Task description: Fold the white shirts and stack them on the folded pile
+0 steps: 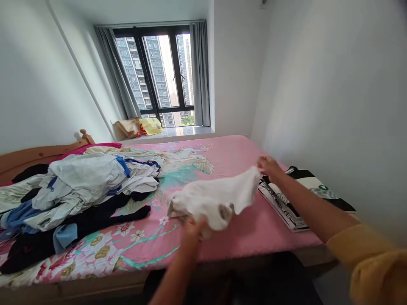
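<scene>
A white garment (213, 197), perhaps a shirt, is stretched between my two hands just over the pink bed sheet; its exact kind is blurred. My left hand (193, 226) is closed on its near edge, low and toward the middle of the view. Farther right, my right hand (269, 165) pinches the raised right end of the cloth. Beneath my right forearm lies a stack of folded clothes (299, 190), black, cream and striped, with a small green round mark on the top piece.
A large heap of loose clothes (85, 182) covers the left side of the bed. Behind it rises a wooden headboard (38, 154). The floral bed sheet (152, 250) reaches the front edge. On the windowsill stand a brown paper bag (127, 126) and a yellow bag (151, 126).
</scene>
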Tool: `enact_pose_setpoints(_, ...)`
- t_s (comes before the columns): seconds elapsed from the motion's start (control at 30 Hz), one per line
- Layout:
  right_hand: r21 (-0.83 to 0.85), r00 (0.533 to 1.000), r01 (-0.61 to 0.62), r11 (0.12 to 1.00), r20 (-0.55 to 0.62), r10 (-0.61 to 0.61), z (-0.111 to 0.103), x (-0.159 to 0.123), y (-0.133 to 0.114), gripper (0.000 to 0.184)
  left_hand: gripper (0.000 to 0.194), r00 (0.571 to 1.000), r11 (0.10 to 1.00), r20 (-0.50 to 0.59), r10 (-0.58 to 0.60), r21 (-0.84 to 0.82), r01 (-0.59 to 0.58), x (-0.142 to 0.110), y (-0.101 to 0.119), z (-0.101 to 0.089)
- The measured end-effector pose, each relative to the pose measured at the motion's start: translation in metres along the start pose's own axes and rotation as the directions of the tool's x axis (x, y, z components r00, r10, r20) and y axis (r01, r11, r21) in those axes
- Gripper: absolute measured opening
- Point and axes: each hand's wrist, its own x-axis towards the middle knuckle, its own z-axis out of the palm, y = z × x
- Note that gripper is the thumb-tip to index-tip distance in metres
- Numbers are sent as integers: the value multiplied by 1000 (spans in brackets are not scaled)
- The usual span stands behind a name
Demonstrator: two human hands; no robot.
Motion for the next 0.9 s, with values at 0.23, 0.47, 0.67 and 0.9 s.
enact_pose_setpoints(0.23, -43, 977, -98, 994, 184, 104, 19, -155, 119, 28, 43, 917, 923, 198, -347, -104, 371, -40, -164, -36)
enact_pose_setpoints(0.47, 63, 759, -644, 762, 178, 627, 4, -268, 167, 53, 43, 843, 849, 345, -413, -187, 493, -33, -127, -57)
enact_pose_setpoints(0.67, 230, 870, -490, 841, 198, 452, 21, -250, 142, 41, 46, 839, 866, 302, -451, -80, 494, -40, -140, -45)
enact_pose_setpoints(0.9, 533, 808, -470, 704, -61, 586, -5, -196, 163, 33, 28, 920, 925, 100, -379, 78, 372, -33, -131, -54)
